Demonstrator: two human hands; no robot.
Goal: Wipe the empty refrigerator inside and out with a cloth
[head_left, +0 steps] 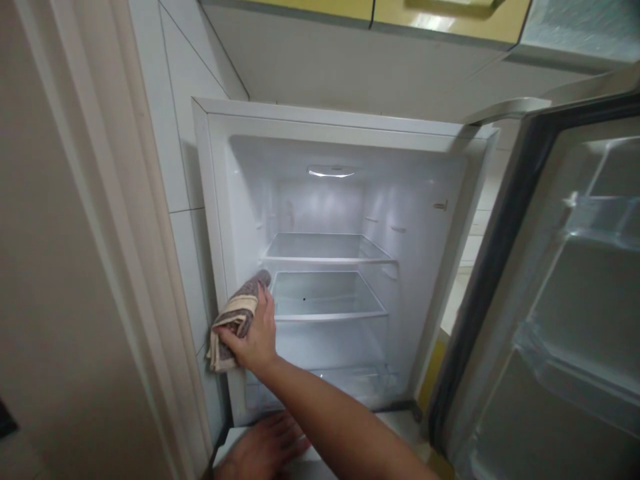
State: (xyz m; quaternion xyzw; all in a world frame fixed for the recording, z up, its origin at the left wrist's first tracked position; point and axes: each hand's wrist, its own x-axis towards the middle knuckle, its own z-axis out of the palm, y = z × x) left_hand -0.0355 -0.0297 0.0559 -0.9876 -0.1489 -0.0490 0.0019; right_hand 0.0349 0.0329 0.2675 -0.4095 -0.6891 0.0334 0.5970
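My right hand [259, 337] is closed around a folded brown-and-cream striped cloth [239, 313]. It holds the cloth against the left front edge of an open refrigerator [216, 200], level with the lower glass shelf [325, 293]. My thumb lies on the near side of the cloth, and my fingers reach over its far side. The forearm comes in from the lower right. Above that shelf is a second glass shelf [325, 247], and below it a clear drawer [345, 380] is partly covered by my arm. My left hand is out of the picture.
The refrigerator door [565, 300] stands wide open on the right, with clear door bins [590, 380]. A beige door frame [125, 233] rises close on the left. Yellow cabinets [450, 20] hang above. A bare foot [270, 447] is on the floor below.
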